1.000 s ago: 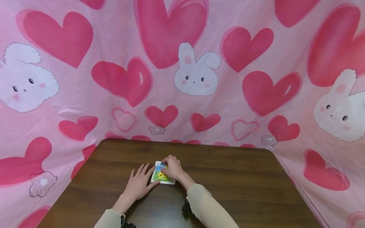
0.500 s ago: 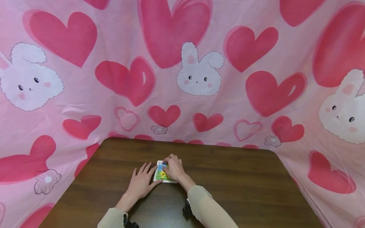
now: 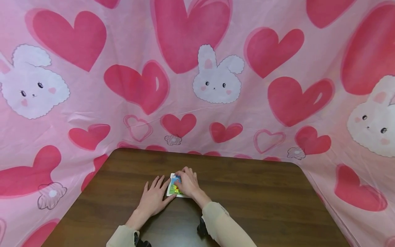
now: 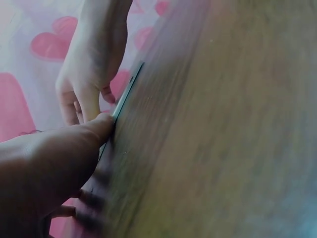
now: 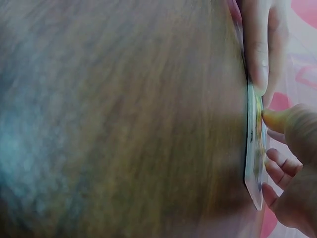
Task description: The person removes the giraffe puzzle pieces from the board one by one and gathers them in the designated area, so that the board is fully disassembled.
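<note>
A small flat picture board (image 3: 173, 189) with a white border and a yellow animal on green and blue lies on the table. My left hand (image 3: 152, 200) is spread flat at its left side, fingers straight; the thumb reaches the near edge and the forefinger the upper left edge. Bent over the board, my right hand (image 3: 189, 183) covers its right part, thumb and fingertips on the picture. In the right wrist view the board (image 5: 254, 163) appears edge-on, with the right thumb and fingertips against its face. I cannot tell whether those fingers pinch a piece.
The dark brown wooden table (image 3: 247, 192) has rounded far corners. Behind and beside it hangs a pink cloth (image 3: 182, 92) with red hearts and white rabbits. A dark wrist device (image 3: 202, 226) is at the right sleeve.
The head view has shifted slightly, moving the whole scene a little to the right. My right hand covers a bit more of the picture; the left hand keeps its place at the board.
</note>
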`<state>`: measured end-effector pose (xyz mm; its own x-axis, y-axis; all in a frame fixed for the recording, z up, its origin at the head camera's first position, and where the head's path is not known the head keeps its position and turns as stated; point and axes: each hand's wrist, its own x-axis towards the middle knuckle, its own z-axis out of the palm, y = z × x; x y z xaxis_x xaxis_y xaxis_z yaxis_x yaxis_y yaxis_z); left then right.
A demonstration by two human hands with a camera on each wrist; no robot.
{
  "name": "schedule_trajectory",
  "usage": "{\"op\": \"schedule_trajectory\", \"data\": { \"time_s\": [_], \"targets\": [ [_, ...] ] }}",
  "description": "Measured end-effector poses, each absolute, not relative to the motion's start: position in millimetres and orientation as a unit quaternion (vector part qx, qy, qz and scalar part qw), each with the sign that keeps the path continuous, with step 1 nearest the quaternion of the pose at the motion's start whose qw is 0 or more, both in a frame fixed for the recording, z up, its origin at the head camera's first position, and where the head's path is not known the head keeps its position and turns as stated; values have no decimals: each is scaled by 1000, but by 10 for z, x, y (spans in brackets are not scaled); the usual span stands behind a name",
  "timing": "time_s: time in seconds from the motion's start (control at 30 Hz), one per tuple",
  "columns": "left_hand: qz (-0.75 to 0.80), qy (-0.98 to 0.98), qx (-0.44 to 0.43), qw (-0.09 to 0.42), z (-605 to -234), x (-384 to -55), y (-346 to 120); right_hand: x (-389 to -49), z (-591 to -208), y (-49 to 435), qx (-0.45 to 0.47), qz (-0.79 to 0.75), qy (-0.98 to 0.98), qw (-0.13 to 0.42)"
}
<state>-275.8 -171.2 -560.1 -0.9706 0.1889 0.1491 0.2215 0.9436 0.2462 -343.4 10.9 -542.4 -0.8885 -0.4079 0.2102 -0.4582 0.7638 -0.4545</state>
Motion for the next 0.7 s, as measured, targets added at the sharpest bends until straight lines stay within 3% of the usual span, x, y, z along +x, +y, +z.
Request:
{"op": "schedule_trajectory", "data": {
  "time_s": [0.7],
  "targets": [
    [-142,-982,-101,67,-5684,-2754,-1712,-3478,-5484,39,206,294,-932,46]
  ]
}}
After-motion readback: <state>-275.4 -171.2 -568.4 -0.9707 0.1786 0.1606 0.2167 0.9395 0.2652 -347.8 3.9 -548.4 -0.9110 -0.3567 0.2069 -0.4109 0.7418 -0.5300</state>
